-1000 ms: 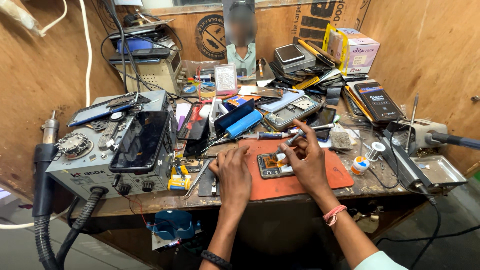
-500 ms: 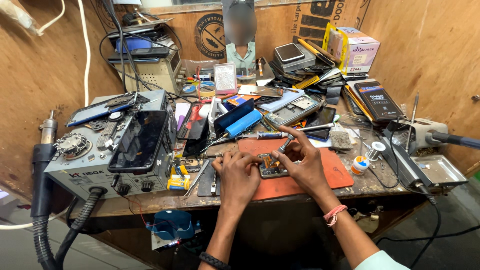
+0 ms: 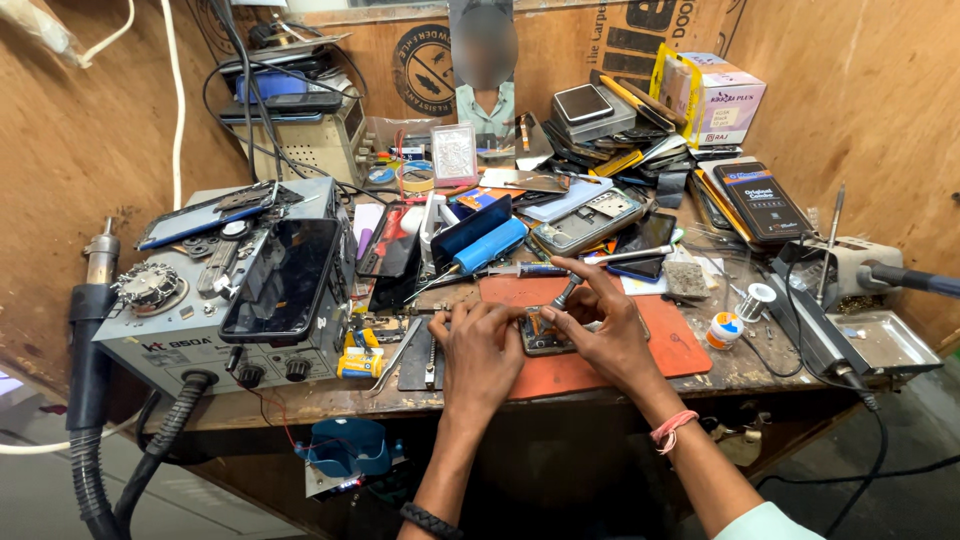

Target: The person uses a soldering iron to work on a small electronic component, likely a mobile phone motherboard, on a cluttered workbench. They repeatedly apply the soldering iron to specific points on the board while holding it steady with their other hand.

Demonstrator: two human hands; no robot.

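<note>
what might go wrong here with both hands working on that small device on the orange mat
1. The right hand holds a slim metal tool at the small opened device that the left hand steadies; a slip could gouge it.
2. The dark phone lies tilted atop the grey rework station; it could slide off.

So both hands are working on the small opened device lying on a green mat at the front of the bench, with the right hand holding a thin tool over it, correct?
Not quite: the mat is orange-red, not green, as the head view shows. The rest holds: the left hand and right hand are on the small opened device at the front of the bench, and the right hand holds a thin tool over it.
</note>
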